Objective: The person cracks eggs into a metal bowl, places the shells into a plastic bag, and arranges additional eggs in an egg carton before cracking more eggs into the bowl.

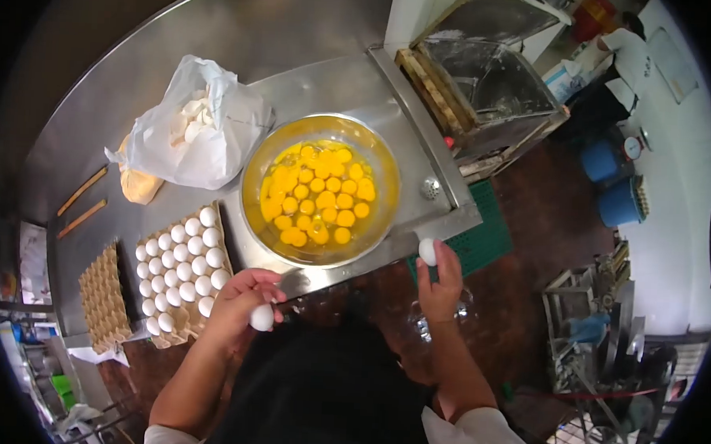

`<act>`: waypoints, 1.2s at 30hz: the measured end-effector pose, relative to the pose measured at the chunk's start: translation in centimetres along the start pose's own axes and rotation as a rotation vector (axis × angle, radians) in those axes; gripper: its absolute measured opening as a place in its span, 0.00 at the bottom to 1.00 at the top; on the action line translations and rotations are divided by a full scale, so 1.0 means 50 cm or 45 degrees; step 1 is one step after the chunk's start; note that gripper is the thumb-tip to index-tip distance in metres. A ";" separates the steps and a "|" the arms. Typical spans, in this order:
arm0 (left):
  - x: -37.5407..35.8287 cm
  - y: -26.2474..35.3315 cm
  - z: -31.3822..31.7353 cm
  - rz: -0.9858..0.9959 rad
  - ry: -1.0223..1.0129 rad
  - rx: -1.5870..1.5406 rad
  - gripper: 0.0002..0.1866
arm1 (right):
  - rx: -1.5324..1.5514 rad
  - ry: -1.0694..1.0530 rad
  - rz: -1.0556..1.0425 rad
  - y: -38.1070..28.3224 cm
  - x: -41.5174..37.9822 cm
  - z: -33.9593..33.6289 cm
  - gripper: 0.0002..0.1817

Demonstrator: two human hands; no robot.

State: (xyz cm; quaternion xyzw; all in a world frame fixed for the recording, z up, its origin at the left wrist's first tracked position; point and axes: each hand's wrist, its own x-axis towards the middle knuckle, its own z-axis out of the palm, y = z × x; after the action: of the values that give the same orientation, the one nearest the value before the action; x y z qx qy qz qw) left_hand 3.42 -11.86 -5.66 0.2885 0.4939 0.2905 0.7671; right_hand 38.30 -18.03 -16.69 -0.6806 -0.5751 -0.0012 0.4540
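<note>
My left hand (241, 303) is closed round a white egg (262, 317), near the front edge of the metal counter. Farther right, my right hand (441, 285) pinches another white egg (428, 251) between thumb and fingers, just off the counter's corner. A large metal bowl (390, 164) between and beyond the hands holds many cracked eggs with yellow yolks (317, 192). Left of the bowl, a cardboard tray (183, 323) carries rows of whole white eggs, with bare cups at its near end.
Behind the egg tray sits a white plastic bag (215, 156) with eggshells inside, beside a yellowish bundle (139, 182). Two sticks (82, 219) and an empty egg carton (102, 298) lie at left. A metal bin (489, 77) stands back right; a person (628, 59) bends farther off.
</note>
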 end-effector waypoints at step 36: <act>0.246 0.075 0.155 0.986 0.228 1.203 0.19 | 1.135 -1.034 1.003 -0.172 0.241 0.170 0.22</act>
State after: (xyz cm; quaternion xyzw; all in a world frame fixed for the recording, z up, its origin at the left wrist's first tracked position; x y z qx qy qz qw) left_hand 14.19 -1.57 -7.50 0.7300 0.4909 0.3209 0.3508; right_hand 31.23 -3.99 -10.06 -0.5341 -0.3563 0.6506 0.4055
